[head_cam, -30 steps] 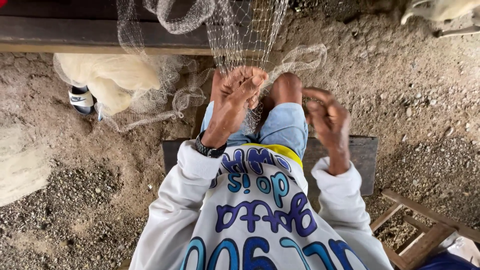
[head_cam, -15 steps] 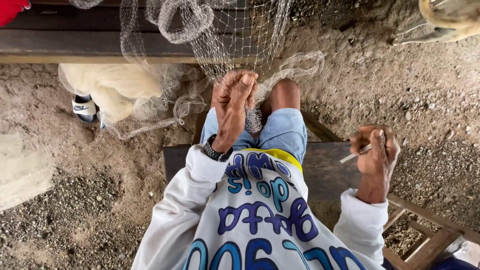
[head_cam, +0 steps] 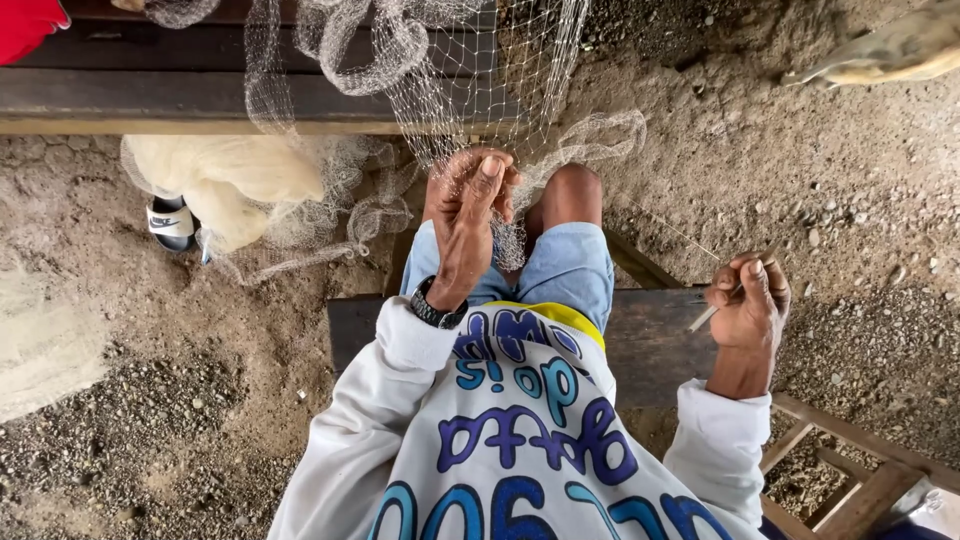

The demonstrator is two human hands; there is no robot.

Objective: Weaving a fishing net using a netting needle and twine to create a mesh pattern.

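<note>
Over gravelly dirt, the left hand (head_cam: 465, 215) pinches the fishing net (head_cam: 480, 80) at twelve o'clock, while the right hand (head_cam: 748, 300), fingers clenched on a netting needle (head_cam: 703, 318), draws thread out toward three o'clock.

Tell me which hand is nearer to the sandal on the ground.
Left. The left hand pinches the net above the knees, somewhat right of the sandal. The right hand is far off on the opposite side, holding a thin tool.
</note>
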